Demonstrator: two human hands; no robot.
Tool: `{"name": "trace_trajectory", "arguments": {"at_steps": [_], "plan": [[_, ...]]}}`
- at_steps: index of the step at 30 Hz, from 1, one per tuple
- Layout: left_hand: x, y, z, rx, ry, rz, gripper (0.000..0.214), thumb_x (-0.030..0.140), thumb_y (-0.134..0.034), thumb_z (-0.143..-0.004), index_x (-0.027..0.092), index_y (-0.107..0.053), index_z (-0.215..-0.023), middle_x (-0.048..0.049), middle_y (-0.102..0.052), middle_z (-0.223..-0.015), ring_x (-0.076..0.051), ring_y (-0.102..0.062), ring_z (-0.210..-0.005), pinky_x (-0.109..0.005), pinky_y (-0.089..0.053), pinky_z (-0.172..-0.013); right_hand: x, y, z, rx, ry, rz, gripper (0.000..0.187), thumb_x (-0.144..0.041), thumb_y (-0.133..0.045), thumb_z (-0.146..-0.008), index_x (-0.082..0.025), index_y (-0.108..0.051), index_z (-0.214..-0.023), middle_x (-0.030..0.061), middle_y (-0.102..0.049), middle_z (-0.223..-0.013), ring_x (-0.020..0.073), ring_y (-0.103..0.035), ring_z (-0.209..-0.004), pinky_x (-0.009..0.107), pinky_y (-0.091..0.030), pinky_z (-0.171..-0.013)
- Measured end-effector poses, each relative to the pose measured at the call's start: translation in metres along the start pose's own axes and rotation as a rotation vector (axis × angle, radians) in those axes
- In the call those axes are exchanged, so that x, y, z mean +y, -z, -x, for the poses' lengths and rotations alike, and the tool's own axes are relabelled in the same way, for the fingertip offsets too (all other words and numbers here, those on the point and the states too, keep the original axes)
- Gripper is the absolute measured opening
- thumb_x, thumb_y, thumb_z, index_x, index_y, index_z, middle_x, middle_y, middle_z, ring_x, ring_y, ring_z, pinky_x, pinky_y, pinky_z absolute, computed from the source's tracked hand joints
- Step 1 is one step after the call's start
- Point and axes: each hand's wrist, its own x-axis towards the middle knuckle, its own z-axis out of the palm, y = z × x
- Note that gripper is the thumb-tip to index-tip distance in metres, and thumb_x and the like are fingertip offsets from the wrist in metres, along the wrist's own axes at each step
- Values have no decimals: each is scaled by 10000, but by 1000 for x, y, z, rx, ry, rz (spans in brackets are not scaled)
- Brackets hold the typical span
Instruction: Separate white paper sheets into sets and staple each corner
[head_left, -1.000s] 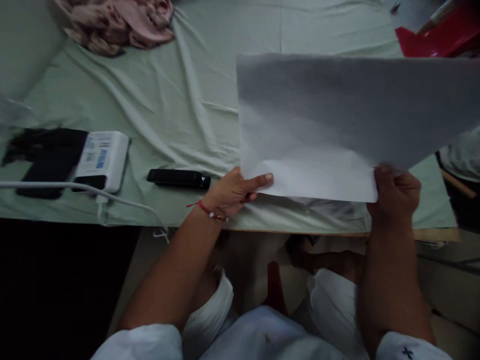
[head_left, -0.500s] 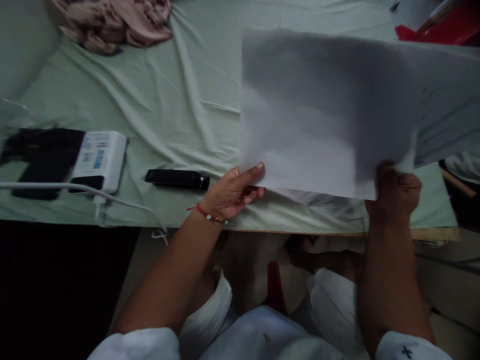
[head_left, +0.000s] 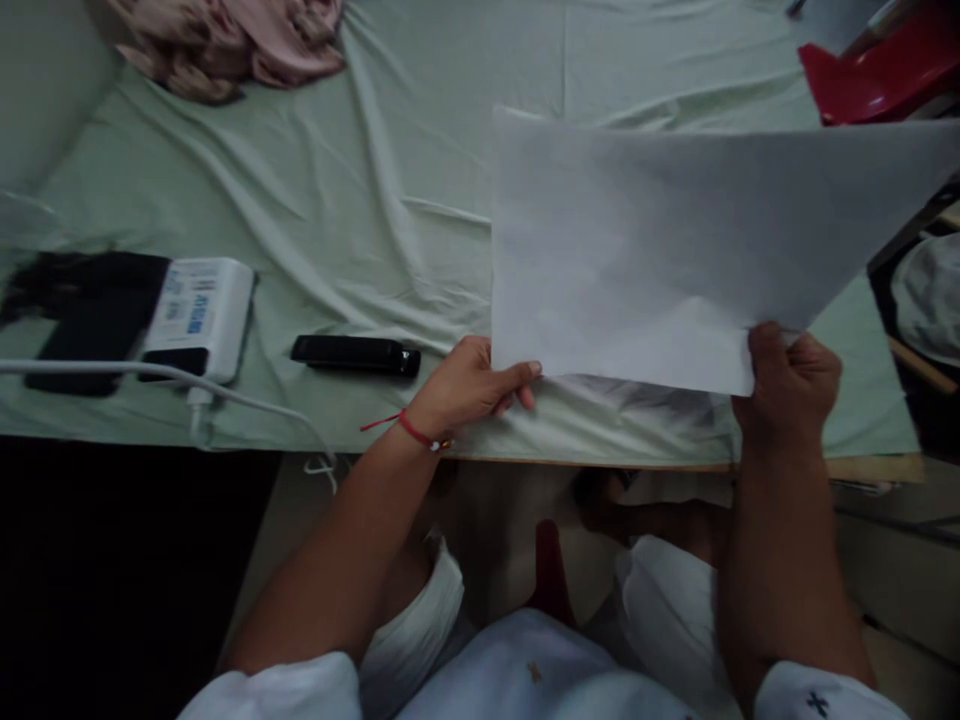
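Observation:
A large white sheet of paper (head_left: 637,240) is held up over the cloth, its far right part curving upward. My left hand (head_left: 487,380), with a red string bracelet at the wrist, pinches the sheet's near left corner, thumb on top. At the near right edge my right hand (head_left: 791,375) is closed in a grip on the paper, with the thumb against it. To the left of my left hand lies a black stapler-like object (head_left: 355,355), apart from it.
A pale green cloth (head_left: 420,120) covers the surface. On the left are a white power strip-like box (head_left: 214,310) with a white cable (head_left: 247,397) and a black flat object (head_left: 90,340). Pink fabric (head_left: 262,40) lies at the back; a red plastic item (head_left: 877,75) stands far right.
The sheet's far edge has come lower, and the printed part at the right no longer shows. My left thumb has shifted slightly right and down; my right hand stays nearly in place.

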Motion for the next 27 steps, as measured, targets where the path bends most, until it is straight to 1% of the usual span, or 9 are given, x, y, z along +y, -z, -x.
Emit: {"name": "trace_trajectory", "arguments": {"at_steps": [3,5,8,10,13,18,22,25,27], "plan": [[-1,-3,0,46,-20,168,369,479,-849,-781,158,-677,-724,-58,-752,-680,-67,-493,-439,-199,-348,-414,0,-3,0,22,4,-28,412,-522,-896,-710,-174,-680,-668,-28,-566,-663,89,-470,-592,263,-424,-583],[-1,-5,0,76,-22,210,401,501,-885,-739,158,-678,-752,-64,-760,-703,-70,-501,-454,-202,-352,-414,0,-6,1,27,3,-57,416,-513,-900,-708,-182,-656,-649,-30,-568,-657,89,-477,-590,268,-446,-602],[-1,-4,0,78,-34,209,405,474,-922,-701,151,-678,-724,-54,-738,-650,-63,-455,-422,-214,-344,-403,1,-9,1,32,-10,-79,421,-514,-908,-689,-188,-647,-641,-27,-587,-659,92,-492,-589,265,-448,-592],[-1,-2,0,75,-38,209,394,456,-927,-700,148,-681,-712,-57,-740,-642,-65,-461,-412,-219,-352,-404,1,-9,0,34,-21,-78,407,-523,-907,-683,-186,-678,-676,-15,-625,-695,101,-526,-608,267,-458,-592],[1,0,1,83,-13,220,361,419,-923,-709,147,-686,-709,-73,-765,-681,-84,-546,-448,-210,-359,-413,1,-9,0,19,-48,-73,395,-522,-916,-670,-185,-724,-739,-4,-672,-746,109,-563,-635,274,-486,-619],[3,-2,1,118,50,280,326,349,-942,-697,124,-717,-763,-95,-783,-714,-126,-667,-539,-194,-395,-441,1,-10,0,5,-57,-86,390,-511,-935,-655,-186,-723,-704,-9,-670,-711,99,-546,-609,262,-474,-599],[4,-3,1,129,70,325,343,343,-960,-675,116,-723,-776,-94,-785,-717,-142,-697,-569,-199,-427,-463,2,-11,0,30,-61,-88,382,-515,-938,-637,-192,-750,-715,-5,-677,-711,104,-544,-595,269,-466,-577],[5,-1,2,98,67,330,337,350,-951,-689,116,-722,-770,-99,-789,-727,-132,-684,-558,-202,-436,-471,2,-11,-1,30,-44,-105,379,-507,-945,-635,-187,-756,-710,0,-670,-710,101,-540,-594,271,-470,-579],[5,0,3,57,62,329,343,384,-927,-728,118,-714,-766,-115,-800,-757,-116,-667,-544,-198,-427,-471,3,-11,-1,35,-29,-112,400,-520,-952,-620,-185,-746,-692,2,-662,-707,103,-535,-591,274,-472,-570]]}}
